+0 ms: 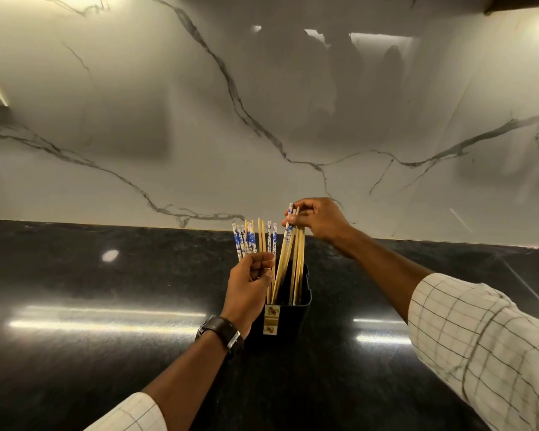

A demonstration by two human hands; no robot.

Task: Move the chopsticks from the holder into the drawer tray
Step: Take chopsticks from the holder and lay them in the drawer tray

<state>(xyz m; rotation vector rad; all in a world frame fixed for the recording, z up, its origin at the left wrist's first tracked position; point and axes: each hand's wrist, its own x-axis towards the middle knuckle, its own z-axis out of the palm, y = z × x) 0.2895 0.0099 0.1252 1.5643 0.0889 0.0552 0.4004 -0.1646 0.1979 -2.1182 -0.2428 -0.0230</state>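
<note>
Chopsticks [263, 241], plain wood and blue-patterned white, upright in our black holder [299, 293] on the dark table [75, 275], left hand [249, 284] gripping one bunch, right hand [319, 220] pinching several tops, marble wall [168, 135] behind.

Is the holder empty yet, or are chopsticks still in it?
Not empty. The right hand pinches a few chopsticks whose lower ends still sit inside the holder. The left hand grips a bundle beside it.
</note>
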